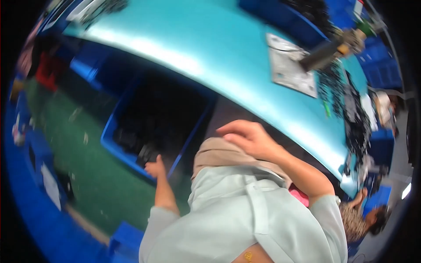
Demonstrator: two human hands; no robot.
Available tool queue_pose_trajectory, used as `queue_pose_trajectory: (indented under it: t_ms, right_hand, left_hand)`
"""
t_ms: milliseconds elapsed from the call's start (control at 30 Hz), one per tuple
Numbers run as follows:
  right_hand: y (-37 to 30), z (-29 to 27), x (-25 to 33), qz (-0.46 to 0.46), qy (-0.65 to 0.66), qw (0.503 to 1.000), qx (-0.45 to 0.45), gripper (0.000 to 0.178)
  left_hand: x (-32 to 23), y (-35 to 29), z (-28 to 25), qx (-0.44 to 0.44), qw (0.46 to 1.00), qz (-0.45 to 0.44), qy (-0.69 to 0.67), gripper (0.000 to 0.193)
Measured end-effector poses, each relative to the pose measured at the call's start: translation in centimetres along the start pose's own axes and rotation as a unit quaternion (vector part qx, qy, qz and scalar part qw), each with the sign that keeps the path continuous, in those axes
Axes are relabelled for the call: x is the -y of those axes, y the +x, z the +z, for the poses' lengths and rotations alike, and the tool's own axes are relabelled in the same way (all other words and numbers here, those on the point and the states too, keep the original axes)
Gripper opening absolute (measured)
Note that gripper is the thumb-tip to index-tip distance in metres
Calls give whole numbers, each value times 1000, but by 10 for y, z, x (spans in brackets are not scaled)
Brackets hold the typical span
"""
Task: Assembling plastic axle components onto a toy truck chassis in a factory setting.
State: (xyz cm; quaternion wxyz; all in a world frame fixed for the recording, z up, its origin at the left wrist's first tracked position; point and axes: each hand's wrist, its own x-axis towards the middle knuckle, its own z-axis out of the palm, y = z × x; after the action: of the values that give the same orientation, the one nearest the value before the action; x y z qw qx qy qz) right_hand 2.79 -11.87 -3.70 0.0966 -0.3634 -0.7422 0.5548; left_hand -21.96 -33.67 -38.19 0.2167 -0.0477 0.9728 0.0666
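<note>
My left hand (154,167) is at the near rim of a blue crate (127,158) on the floor beside me. Its thumb points up, and motion smears the fingers. Just beyond them, inside the crate, is a blurred cluster of small greyish parts (147,153). I cannot tell whether the hand touches or holds any of them. Dark parts (127,139) lie in the crate's shadowed inside. Over my lap, on or just above the beige trousers (219,153), my right hand (247,136) is open and appears to hold nothing, its fingers stretched to the left.
A turquoise worktable (210,48) runs across in front. On it stand a hand press (324,55) over a pale metal plate (285,65), heaps of black parts (351,114) and a blue bin (285,17). Another person (357,219) sits at the right. Green floor (87,153) lies left.
</note>
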Motion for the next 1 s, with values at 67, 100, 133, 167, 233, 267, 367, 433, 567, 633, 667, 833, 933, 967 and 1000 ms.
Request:
queue_pose_trajectory:
  t_ms: [67, 100, 133, 167, 233, 267, 367, 433, 567, 633, 667, 833, 933, 967, 1000]
  right_hand:
    - [2, 6, -2, -58, -4, 998, 18, 23]
    - [-2, 1, -6, -68, -17, 997, 14, 23]
    - [5, 9, 6, -106, 0, 992, 68, 25]
    - [0, 2, 2, -99, -14, 993, 66, 25]
    - [-16, -15, 3, -118, 2, 992, 50, 26]
    - [-30, -28, -6, -79, 22, 996, 37, 26]
    - [-74, -71, -3, -44, 75, 995, 46, 27]
    - [-104, -106, -3, 7, 136, 991, 22, 24]
    - [-147, -190, -50, 54, -16, 973, -225, 19]
    - [-184, -244, -95, 39, -310, 858, -407, 15]
    - [-192, -270, -113, 46, -404, 786, -466, 12]
    - [-227, -365, -156, 96, -679, 598, -415, 50]
    - [-231, -381, -175, 106, -666, 628, -388, 60]
    - [-230, -384, -179, 115, -658, 642, -378, 61]
    - [-231, -385, -183, 100, -652, 638, -398, 53]
  left_hand:
    - [55, 45, 24, -87, 947, 307, 16, 90]
    - [56, 50, 35, 88, 957, 263, -88, 89]
    - [121, 116, 43, 16, 957, 289, -15, 87]
    - [99, 106, 52, 93, 958, 248, -109, 87]
    - [87, 136, 36, 189, 958, 214, -24, 75]
    - [57, 113, 44, 164, 963, 213, -8, 59]
    - [31, 106, 32, 131, 973, 183, -42, 51]
    - [18, 96, 26, 103, 970, 174, -135, 42]
    - [-13, 79, 8, 261, 905, 145, -302, 15]
    - [-69, -5, -44, 299, 880, 206, -305, 10]
    - [-78, -15, -59, 290, 880, 209, -312, 10]
    - [-128, -94, -121, 312, 816, 400, -276, 12]
    - [-151, -163, -160, 329, 779, 469, -255, 16]
    - [-155, -183, -169, 334, 770, 479, -258, 20]
    - [-160, -197, -178, 350, 754, 510, -222, 29]
